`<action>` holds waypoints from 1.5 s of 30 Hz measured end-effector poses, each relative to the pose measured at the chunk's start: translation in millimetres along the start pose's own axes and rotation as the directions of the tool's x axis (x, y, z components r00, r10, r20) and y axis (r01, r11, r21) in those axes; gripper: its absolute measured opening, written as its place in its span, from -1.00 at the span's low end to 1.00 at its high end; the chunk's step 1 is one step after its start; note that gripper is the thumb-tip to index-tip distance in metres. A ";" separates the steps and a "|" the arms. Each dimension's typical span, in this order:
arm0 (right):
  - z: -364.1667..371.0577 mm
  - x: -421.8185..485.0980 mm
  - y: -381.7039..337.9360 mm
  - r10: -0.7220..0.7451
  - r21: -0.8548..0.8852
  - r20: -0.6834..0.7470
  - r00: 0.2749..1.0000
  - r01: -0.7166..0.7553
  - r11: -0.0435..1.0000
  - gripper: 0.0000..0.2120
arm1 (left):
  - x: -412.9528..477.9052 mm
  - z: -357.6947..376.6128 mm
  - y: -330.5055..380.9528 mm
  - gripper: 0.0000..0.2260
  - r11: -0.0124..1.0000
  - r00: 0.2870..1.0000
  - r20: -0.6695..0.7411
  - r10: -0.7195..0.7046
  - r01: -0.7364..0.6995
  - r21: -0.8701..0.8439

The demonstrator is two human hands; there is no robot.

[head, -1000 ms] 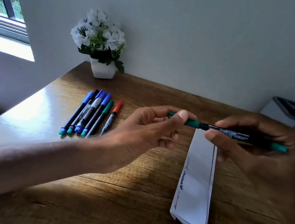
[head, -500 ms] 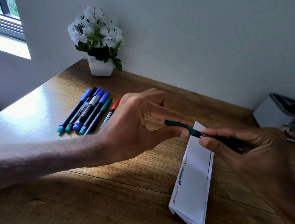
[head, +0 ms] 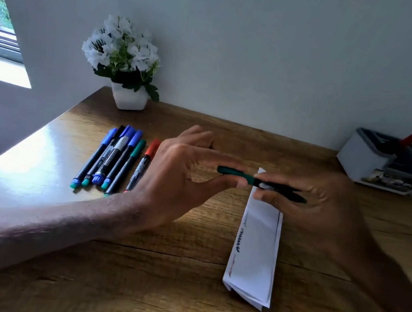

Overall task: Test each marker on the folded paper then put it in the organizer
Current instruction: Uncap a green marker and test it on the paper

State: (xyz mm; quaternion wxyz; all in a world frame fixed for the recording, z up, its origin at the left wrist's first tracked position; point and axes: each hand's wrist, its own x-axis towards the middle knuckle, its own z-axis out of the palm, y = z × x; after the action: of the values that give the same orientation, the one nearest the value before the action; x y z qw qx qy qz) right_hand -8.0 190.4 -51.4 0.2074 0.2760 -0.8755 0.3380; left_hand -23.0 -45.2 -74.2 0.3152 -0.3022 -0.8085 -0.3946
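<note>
Both hands [head: 176, 178] [head: 328, 205] pinch a green marker [head: 255, 181] above folded paper [head: 257, 247].

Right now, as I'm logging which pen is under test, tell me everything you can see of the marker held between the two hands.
The green marker is a slim, plastic-looking pen with a green cap at its left end and a black barrel with white print. It lies nearly level, dipping slightly to the right, over the far end of the folded paper. The left hand pinches the cap between thumb and forefinger. The right hand grips the barrel, partly covering it.
</note>
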 end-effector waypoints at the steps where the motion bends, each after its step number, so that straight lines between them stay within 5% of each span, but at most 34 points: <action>1: 2.4 0.8 2.9 -0.032 -0.087 0.026 0.999 0.034 0.996 -0.71 | 0.4 1.7 0.9 -0.73 1.000 1.000 -0.011 0.008 -0.008 0.001; 5: -0.6 6.1 18.0 -0.045 -0.197 0.009 0.999 0.046 0.979 -0.76 | -1.4 8.2 7.7 -0.55 1.000 1.000 0.006 -0.003 0.003 -0.016; 10: -39.7 14.4 41.5 0.040 -0.280 -0.184 0.982 -0.092 0.956 -0.75 | 0.7 17.3 3.5 -0.74 0.980 0.979 0.078 -0.189 0.193 -0.039; 20: -128.0 36.5 81.3 0.138 -0.128 -0.617 0.775 -0.272 0.954 -0.80 | 36.2 70.0 -5.6 -0.84 0.910 0.908 0.114 -0.404 0.411 -0.051; 32: -134.7 48.7 135.5 0.212 -0.287 -0.606 0.766 -0.459 0.841 -0.75 | 38.0 74.2 -9.9 -0.85 0.908 0.905 0.129 -0.406 0.415 -0.053; 45: -132.7 41.3 136.2 0.158 -0.244 -0.565 0.810 -0.347 0.906 -0.80 | 37.1 74.3 -10.4 -0.85 0.916 0.909 0.152 -0.388 0.399 -0.047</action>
State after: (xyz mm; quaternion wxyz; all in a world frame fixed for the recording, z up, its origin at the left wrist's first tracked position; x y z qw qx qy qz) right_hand -100.8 354.3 -2.7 0.4383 0.0113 -0.8567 0.2716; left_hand -73.8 20.0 -87.5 0.1602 -0.1716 -0.8570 -0.4587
